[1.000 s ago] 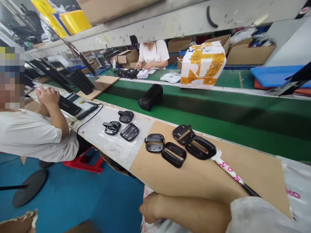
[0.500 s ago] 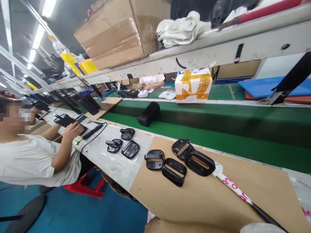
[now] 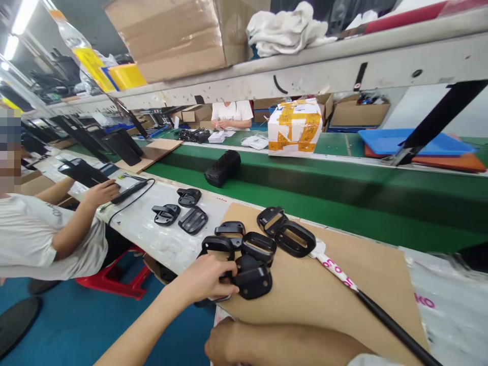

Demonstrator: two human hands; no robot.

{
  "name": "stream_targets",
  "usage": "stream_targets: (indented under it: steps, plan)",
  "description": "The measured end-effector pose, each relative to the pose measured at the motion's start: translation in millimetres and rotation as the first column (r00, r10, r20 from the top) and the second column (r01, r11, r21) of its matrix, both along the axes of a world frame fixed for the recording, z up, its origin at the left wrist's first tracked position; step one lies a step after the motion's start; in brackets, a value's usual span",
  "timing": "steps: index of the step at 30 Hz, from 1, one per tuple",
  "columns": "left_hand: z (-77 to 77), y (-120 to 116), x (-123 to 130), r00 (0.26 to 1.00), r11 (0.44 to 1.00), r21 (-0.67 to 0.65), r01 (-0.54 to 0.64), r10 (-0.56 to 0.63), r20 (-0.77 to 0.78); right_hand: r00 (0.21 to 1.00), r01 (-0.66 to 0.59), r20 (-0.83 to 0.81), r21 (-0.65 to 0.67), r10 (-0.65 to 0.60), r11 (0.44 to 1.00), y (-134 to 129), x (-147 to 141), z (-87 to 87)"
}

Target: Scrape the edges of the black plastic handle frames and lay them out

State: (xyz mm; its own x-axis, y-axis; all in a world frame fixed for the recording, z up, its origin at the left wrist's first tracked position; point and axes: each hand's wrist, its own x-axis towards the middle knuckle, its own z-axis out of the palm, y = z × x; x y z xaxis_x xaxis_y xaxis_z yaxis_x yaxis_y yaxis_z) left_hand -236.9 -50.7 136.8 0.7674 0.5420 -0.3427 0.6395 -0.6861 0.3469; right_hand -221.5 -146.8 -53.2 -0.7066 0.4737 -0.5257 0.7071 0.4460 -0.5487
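My left hand reaches in from the lower left, its fingers closed on a black plastic handle piece over the near edge of the cardboard sheet. Another black handle piece is just behind those fingers, and a dark part shows under the hand. Low in the view is my right hand, its forearm coming from the right; the fingers are hidden. Beyond the left hand lie oval black frames and similar handle pieces. A black rod with a white, pink-lettered wrap lies on the cardboard.
Three more black handle pieces lie on the bench to the left. A co-worker's hand rests at a black device. On the green conveyor lies a black perforated object. A taped white box stands beyond, under a shelf.
Both my hands have come into view, and extra black pieces are now at the cardboard's near left edge with my left hand. The view has shifted; the co-worker appears farther left.
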Motion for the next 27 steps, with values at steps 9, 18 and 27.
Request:
stream_targets:
  steps: [9,18,27]
  plan:
    - [-35.6,29,-16,0.936,0.91,0.411,0.053,-0.189,0.298,0.981,-0.155,0.115,-0.042,0.159,0.987,4,-1,9.3]
    - [-59.7,43,-22,0.802,0.748,0.585,-0.314,-0.122,0.585,0.979,-0.174,0.1,-0.028,0.176,0.984,5,6,18.3]
    - [-79.9,15,-42,0.584,0.78,0.256,-0.571,0.166,0.795,0.986,-0.139,0.089,-0.027,0.141,0.99,4,8,21.0]
